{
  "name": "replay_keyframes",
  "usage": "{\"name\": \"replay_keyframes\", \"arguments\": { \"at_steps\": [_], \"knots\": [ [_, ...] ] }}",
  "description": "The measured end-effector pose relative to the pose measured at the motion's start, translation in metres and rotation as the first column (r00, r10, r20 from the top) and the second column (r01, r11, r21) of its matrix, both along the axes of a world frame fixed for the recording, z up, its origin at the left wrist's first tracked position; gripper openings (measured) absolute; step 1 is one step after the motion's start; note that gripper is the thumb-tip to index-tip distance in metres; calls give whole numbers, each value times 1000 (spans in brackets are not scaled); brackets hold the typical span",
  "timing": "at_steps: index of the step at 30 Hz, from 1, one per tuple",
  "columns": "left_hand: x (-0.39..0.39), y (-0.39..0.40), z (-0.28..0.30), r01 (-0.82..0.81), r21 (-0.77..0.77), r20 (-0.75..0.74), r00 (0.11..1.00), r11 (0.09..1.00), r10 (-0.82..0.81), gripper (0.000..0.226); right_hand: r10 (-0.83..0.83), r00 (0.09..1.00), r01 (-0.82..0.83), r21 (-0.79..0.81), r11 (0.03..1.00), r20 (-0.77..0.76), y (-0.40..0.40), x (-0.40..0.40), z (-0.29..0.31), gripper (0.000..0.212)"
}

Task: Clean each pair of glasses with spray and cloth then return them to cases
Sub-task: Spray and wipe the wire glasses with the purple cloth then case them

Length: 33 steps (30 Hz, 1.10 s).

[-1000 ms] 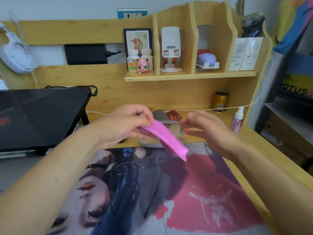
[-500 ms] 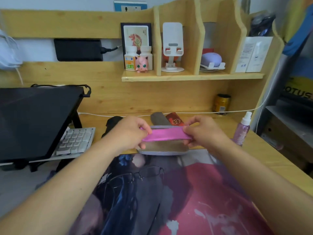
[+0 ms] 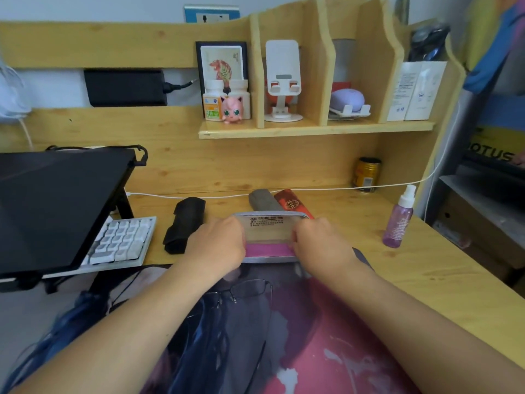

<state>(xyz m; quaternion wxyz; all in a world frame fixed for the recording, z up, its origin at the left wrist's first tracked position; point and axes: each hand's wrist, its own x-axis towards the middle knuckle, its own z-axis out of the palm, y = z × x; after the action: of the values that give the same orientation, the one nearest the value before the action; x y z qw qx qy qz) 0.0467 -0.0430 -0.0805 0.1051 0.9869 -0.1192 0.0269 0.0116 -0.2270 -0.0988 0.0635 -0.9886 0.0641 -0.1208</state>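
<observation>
- The open grey case (image 3: 270,231) lies on the desk (image 3: 426,265), lid up, with the folded pink cloth (image 3: 268,249) inside.
- The left hand (image 3: 218,245) and right hand (image 3: 318,245) each pinch one end of the cloth.
- The glasses (image 3: 241,294) lie on the desk mat (image 3: 326,336), just in front of the case.
- Half a second ago the cloth was stretched above the case; now it is lowered in.

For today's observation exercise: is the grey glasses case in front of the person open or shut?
Open. The grey case's lid stands raised, its printed inner label showing, while both hands lay the pink cloth inside.
</observation>
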Motion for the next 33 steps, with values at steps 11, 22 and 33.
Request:
{"name": "replay_keyframes", "arguments": {
  "at_steps": [11,22,33],
  "knots": [
    [-44,97,7,200,-550,127,980,811,-155,26,436,851,-437,-64,897,294,-6,-40,8,15],
    [-91,139,-46,546,-339,386,823,766,-416,11,716,632,-754,26,656,296,-2,-62,-22,12],
    [-94,127,-46,488,-435,373,863,757,-341,8,662,652,-737,101,669,370,-5,-61,-27,19]
  ]
}}
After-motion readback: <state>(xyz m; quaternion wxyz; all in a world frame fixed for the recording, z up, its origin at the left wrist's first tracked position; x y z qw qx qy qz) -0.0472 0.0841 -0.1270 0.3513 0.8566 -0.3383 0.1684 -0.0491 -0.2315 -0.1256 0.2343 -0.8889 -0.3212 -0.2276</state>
